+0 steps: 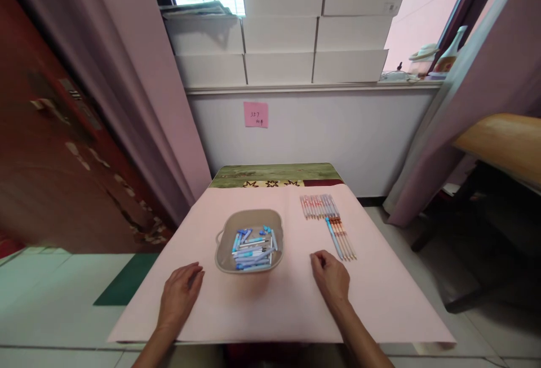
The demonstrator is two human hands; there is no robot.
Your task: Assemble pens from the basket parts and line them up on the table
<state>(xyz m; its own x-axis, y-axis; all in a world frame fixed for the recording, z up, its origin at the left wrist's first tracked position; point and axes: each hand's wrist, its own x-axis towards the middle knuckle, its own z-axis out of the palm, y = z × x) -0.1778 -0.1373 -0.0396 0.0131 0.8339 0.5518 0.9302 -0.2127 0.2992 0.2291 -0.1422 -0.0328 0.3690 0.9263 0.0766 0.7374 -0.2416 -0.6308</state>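
Note:
My left hand [180, 295] rests on the pink table cover, left of a grey plastic basin [220, 261], with its fingers loosely bent and nothing in them. Inside the basin lie several blue and white pen parts [253, 254], with small bright blue pieces [265, 230] at the back. To the basin's right, my right hand [332, 278] lies on the cover with its fingers curled in; no object shows in it. Close beyond it is a short row of pens [344, 239] with brown tops, a blue pen [333, 238] at its left end. Behind them lies a longer row of pale, red-patterned pens [319, 207].
The pink cover [270, 311] spans most of the table, whose green patterned far edge [270, 173] meets a white wall with a pink note [256, 114]. White boxes [281, 35] are stacked above. A red-brown door [63, 148] stands left, a wooden table [502, 142] right.

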